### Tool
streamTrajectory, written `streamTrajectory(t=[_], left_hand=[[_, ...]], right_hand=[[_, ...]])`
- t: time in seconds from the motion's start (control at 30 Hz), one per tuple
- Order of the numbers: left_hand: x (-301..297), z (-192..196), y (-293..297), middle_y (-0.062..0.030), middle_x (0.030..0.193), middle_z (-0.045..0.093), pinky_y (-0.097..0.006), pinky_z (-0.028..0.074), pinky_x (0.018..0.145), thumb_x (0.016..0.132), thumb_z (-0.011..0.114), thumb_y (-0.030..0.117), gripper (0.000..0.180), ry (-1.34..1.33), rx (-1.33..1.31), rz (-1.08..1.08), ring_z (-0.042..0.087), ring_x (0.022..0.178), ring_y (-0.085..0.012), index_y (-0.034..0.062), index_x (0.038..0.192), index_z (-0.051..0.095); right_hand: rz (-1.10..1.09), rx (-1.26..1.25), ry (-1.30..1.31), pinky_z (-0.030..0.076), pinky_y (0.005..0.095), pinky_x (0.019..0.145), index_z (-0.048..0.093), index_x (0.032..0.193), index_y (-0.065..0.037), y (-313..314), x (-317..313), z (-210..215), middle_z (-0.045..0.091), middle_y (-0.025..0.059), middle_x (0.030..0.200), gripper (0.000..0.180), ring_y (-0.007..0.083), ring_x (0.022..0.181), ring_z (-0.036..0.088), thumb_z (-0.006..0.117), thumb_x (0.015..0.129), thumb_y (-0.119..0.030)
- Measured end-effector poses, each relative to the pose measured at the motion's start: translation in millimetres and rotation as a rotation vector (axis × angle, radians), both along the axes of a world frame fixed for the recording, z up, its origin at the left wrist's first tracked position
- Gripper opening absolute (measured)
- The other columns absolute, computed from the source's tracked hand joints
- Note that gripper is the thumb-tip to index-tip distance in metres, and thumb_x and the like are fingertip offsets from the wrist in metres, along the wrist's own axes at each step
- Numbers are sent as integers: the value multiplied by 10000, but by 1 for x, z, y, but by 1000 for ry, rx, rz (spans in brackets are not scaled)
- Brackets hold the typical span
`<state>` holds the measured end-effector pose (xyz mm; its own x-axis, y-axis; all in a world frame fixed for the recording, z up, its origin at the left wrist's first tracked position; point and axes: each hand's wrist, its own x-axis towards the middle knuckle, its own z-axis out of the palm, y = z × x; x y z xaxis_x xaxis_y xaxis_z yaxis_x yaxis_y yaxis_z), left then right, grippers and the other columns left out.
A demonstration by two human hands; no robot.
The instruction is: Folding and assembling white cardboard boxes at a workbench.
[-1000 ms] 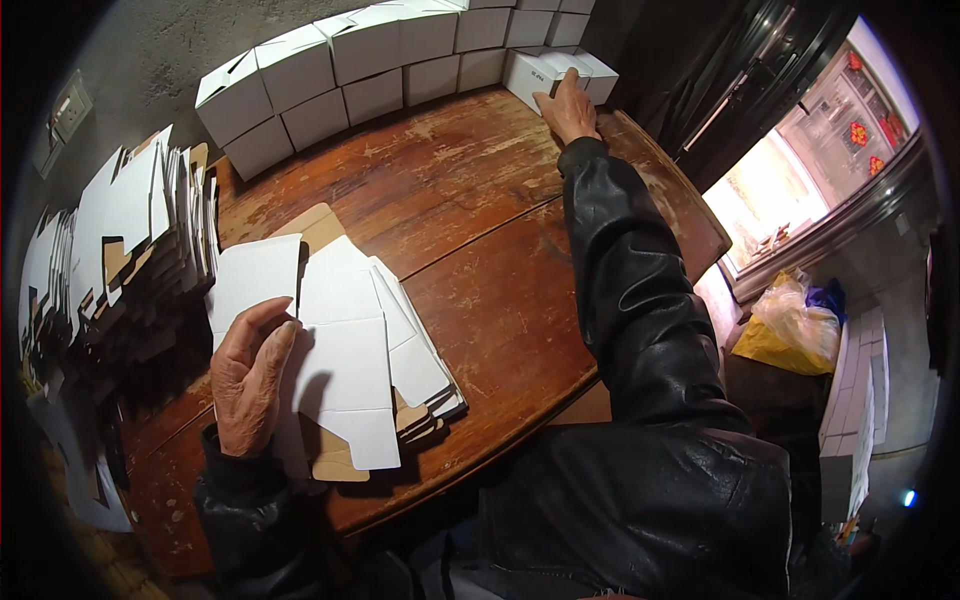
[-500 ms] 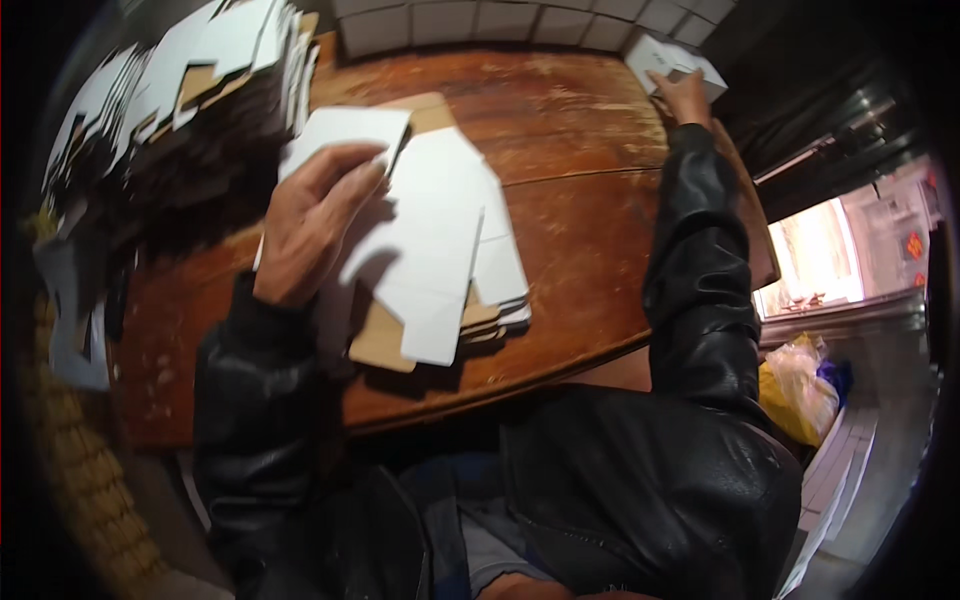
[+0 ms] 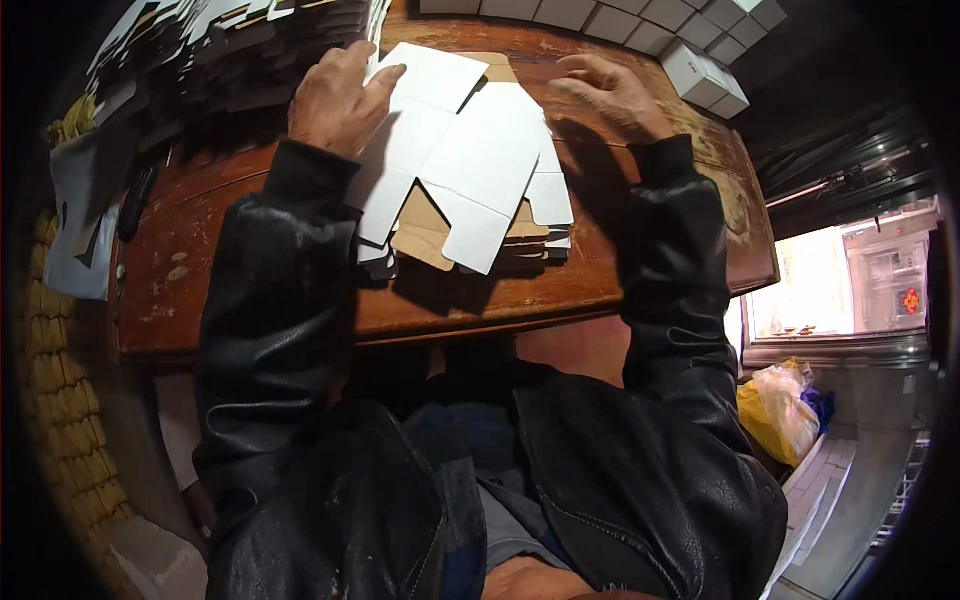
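A stack of flat, unfolded white carton blanks [image 3: 480, 150] lies on the wooden table [image 3: 225, 265] in front of me. Brown undersides show at some edges, and the flaps do not line up. My left hand [image 3: 340, 100] is at the stack's upper left edge, thumb and fingers apart, with the thumb tip over the white card. Beyond the stack's upper right side, my right hand [image 3: 615, 95] hovers over the table with nothing in it, fingers loosely curved and apart from the thumb. A folded white box [image 3: 695, 75] stands past it at the far right.
Rows of finished white boxes [image 3: 610, 20] line the table's far edge. Piles of more flat blanks [image 3: 240, 60] fill the far left. A grey-white bag [image 3: 80, 210] hangs by the left edge. A yellow and clear plastic bag [image 3: 780, 410] sits lower right, off the table.
My right hand has let go of the white box at the far right and come back left toward the stack. My left hand stays by the stack's left edge. The view has shifted.
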<state>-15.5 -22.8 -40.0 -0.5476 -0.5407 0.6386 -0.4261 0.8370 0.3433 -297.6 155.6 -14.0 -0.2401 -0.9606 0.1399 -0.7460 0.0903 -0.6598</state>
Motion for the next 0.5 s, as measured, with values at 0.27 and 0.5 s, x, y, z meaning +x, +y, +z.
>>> streamTrajectory(t=[0.27,0.5], left_hand=[[-3,-32,-14,-119,866,622,-396,509,707,854,667,249,249,-225,-122,-58,598,872,-303,158,1085,682],[4,6,11,-269,1014,642,-389,539,768,862,645,548,726,-26,382,-253,664,876,-297,-46,1261,527]], right_hand=[[196,-160,239,519,419,831,597,1174,-27,-11,82,-9,648,207,1093,635,344,1015,635,745,789,-510],[175,-158,129,462,405,1035,413,1412,-46,-21,83,-25,499,180,1371,709,272,1271,498,743,844,-313]])
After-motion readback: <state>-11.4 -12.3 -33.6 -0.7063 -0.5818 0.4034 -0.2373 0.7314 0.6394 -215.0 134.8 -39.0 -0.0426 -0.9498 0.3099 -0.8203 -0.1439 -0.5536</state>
